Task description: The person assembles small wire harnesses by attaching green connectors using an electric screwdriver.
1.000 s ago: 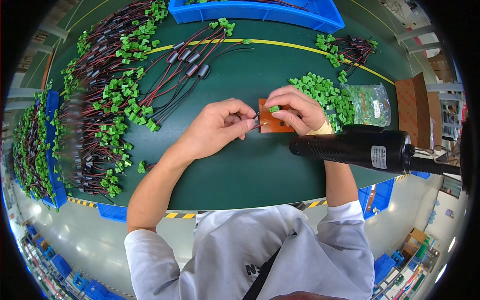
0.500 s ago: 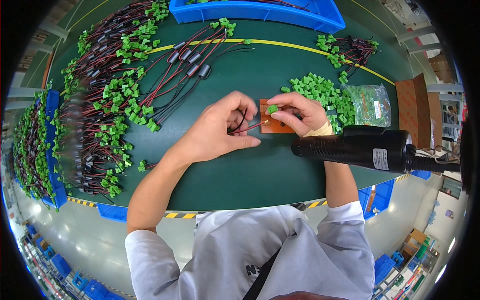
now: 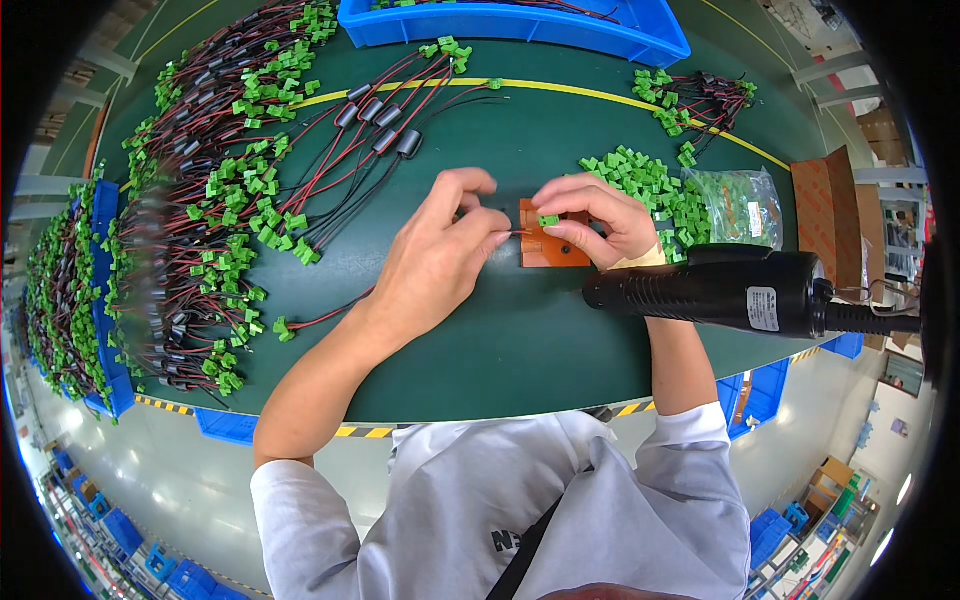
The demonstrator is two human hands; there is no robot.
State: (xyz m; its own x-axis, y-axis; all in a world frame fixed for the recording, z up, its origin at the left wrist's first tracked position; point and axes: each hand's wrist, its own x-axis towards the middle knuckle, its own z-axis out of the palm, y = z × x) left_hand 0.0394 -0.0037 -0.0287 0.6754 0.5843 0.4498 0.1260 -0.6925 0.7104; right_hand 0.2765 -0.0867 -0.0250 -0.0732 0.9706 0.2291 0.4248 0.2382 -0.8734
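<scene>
My left hand (image 3: 440,250) is closed in a pinch on a thin wire (image 3: 519,232), whose bare tip points right toward a small green terminal connector (image 3: 548,221). Thumb and fingers of my right hand (image 3: 610,222) grip that connector just over a flat orange block (image 3: 545,256) with dark holes. Whether the wire tip has entered the connector is too small to tell. From beneath my left forearm a red wire (image 3: 335,313) runs out to another green connector (image 3: 283,328) on the green table.
A black handheld electric tool (image 3: 710,297) juts in from the right, over my right forearm. Behind it lie loose green connectors (image 3: 640,185) and a clear plastic bag (image 3: 740,210). Heaped wired cables (image 3: 210,180) cover the left side. A blue bin (image 3: 520,25) stands at the back.
My left hand has turned and its fingers have moved close to the wire's tip, bringing it up to the connector. The green connector on the left has shifted slightly. My right hand stays nearly still.
</scene>
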